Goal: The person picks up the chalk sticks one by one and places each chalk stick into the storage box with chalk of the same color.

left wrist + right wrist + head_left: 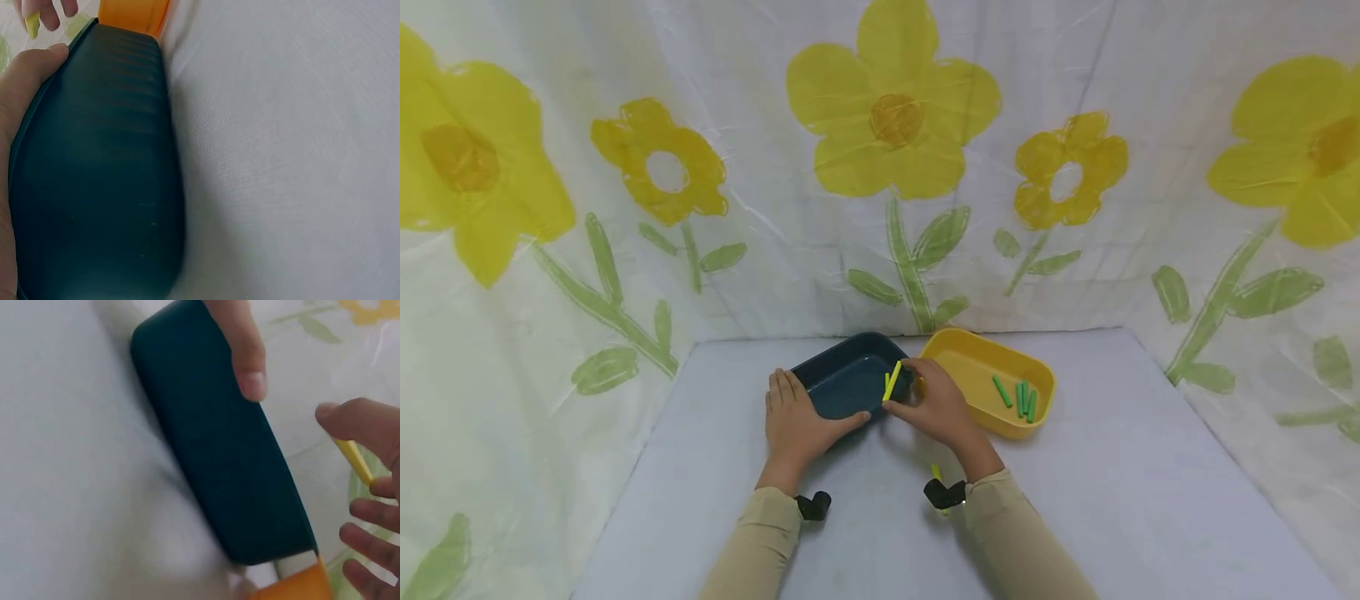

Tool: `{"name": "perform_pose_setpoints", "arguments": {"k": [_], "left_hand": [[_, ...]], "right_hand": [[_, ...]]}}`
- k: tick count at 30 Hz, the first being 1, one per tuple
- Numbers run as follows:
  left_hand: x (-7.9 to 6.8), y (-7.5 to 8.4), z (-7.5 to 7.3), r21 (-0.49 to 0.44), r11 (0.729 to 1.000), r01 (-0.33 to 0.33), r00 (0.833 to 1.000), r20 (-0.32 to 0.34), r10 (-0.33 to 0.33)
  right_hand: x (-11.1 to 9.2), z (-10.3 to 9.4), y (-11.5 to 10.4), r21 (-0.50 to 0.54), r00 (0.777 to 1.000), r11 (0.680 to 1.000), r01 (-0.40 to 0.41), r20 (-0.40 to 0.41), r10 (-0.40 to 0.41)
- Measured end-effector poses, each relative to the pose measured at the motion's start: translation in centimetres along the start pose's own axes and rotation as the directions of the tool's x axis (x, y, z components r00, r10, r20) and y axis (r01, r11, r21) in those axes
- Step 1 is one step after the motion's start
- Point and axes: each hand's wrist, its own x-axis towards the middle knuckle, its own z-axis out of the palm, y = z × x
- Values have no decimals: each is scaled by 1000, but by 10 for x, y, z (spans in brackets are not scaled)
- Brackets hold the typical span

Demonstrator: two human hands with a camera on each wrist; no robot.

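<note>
My left hand (pixel 797 421) holds the left end of a dark teal tray (pixel 838 398), its thumb over the near rim and its fingers at the left side. In the left wrist view, the thumb (pixel 37 65) lies on the rim. My right hand (pixel 942 404) pinches a slim yellow stick (pixel 893 380) between thumb and fingertips above the tray's right end. Behind that stick shows a bit of another yellow piece. The right wrist view has the pinched stick (pixel 355 461) under the thumb, the other fingers spread.
A yellow tray (pixel 953 346) stands at the teal tray's right end, with several green sticks (pixel 1025 399) inside. One more yellow stick (pixel 936 472) lies on the white table (pixel 865 542), partly hidden by the right wrist camera (pixel 946 493). A flower-print curtain (pixel 760 275) rises behind.
</note>
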Motion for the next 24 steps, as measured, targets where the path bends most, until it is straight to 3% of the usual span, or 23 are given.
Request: {"name": "perform_pose_setpoints", "arguments": {"k": [10, 20, 24], "left_hand": [[2, 0, 0, 4, 1000, 0, 1000, 6, 0], [1, 2, -1, -1, 1000, 9, 1000, 11, -9], [0, 1, -1, -7, 1000, 21, 1000, 13, -21]], "right_hand": [[15, 12, -5, -18, 997, 997, -70, 35, 71], [24, 23, -9, -111, 998, 992, -64, -6, 63], [22, 25, -9, -101, 998, 993, -59, 7, 60]]}}
